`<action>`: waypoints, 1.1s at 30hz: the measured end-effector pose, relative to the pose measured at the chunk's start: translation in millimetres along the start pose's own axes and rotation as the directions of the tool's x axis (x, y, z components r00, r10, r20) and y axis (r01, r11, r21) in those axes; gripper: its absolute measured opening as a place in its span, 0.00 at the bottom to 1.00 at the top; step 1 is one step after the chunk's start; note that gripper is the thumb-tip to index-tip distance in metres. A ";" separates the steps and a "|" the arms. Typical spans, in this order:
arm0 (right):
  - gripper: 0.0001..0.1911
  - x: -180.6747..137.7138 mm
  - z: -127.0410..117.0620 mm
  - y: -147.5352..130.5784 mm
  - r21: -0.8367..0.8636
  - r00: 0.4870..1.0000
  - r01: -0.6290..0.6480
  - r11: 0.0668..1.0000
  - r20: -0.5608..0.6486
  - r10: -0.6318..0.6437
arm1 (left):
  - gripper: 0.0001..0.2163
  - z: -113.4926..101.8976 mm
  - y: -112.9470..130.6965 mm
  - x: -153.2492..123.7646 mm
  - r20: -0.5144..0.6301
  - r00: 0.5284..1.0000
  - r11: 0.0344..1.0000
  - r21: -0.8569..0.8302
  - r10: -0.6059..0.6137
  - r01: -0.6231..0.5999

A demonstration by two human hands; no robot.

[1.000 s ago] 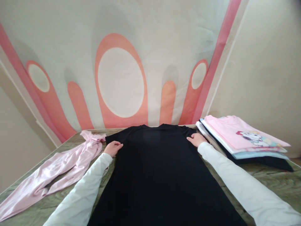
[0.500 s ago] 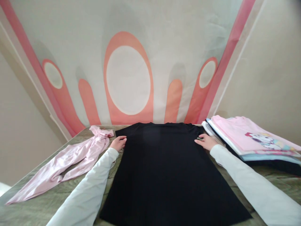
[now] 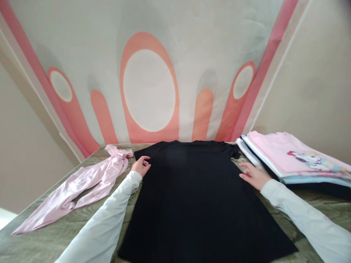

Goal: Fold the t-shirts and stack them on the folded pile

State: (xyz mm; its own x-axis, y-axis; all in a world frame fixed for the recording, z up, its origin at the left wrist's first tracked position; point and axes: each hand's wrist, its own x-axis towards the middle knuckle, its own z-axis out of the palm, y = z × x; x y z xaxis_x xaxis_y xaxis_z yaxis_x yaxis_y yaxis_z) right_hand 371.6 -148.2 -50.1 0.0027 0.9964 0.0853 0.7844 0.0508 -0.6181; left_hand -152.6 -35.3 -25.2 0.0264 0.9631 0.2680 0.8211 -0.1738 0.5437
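A black T-shirt (image 3: 192, 197) lies spread flat in front of me, its collar end toward the wall and its hem close to me. At its left edge, just below the left sleeve, is my left hand (image 3: 141, 166), thumb and fingers apart over the fabric with nothing visible between them. My right hand (image 3: 254, 175) hovers by the shirt's right edge, fingers parted and holding nothing. The right sleeve's end looks a little bunched.
Left of the shirt, a crumpled pink garment (image 3: 95, 179) stretches across the wooden table (image 3: 52, 239). A stack of folded clothes (image 3: 282, 153), topped by a pink shirt with a cartoon print, stands at the right. Behind the table rises a wall with a pink-and-orange pattern (image 3: 149, 137).
My right hand has let go of the shirt's right edge and moved outward and nearer to me. My left hand has shifted slightly right, its fingers now apart.
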 end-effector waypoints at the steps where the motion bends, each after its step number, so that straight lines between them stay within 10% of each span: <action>1: 0.22 -2.0 0.8 -1.8 0.007 1.000 -0.001 1.000 -0.015 0.001 | 0.16 0.5 -0.7 0.1 -0.009 1.000 1.000 0.020 0.002 -0.002; 8: 0.30 -15.2 1.7 -11.3 0.248 0.993 -0.101 0.963 0.083 0.082 | 0.15 5.7 -5.8 2.4 -0.132 0.990 0.998 0.033 -0.057 0.062; 17: 0.28 -39.3 -10.7 -5.2 0.167 0.989 -0.123 0.978 0.107 0.106 | 0.11 0.1 7.0 -3.1 -0.106 0.992 0.981 0.188 0.064 -0.043; 24: 0.28 -64.3 -11.8 -25.4 0.127 0.988 -0.125 0.984 0.108 0.112 | 0.24 -3.7 11.1 -14.6 -0.032 0.998 0.999 -0.027 -0.046 0.045; 33: 0.26 -88.8 -21.3 -18.4 0.126 0.991 -0.099 0.987 0.100 0.087 | 0.18 -17.6 20.2 -30.8 0.020 0.965 0.951 0.167 0.260 -0.260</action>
State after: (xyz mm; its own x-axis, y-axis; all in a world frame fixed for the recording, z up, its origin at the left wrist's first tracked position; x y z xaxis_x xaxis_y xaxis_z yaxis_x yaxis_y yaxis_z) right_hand 370.1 -239.0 -29.7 0.0088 0.9989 -0.0470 0.6958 -0.0399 -0.7171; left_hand -146.8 -72.1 -8.5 0.2507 0.8886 0.3840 0.8695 -0.3811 0.3143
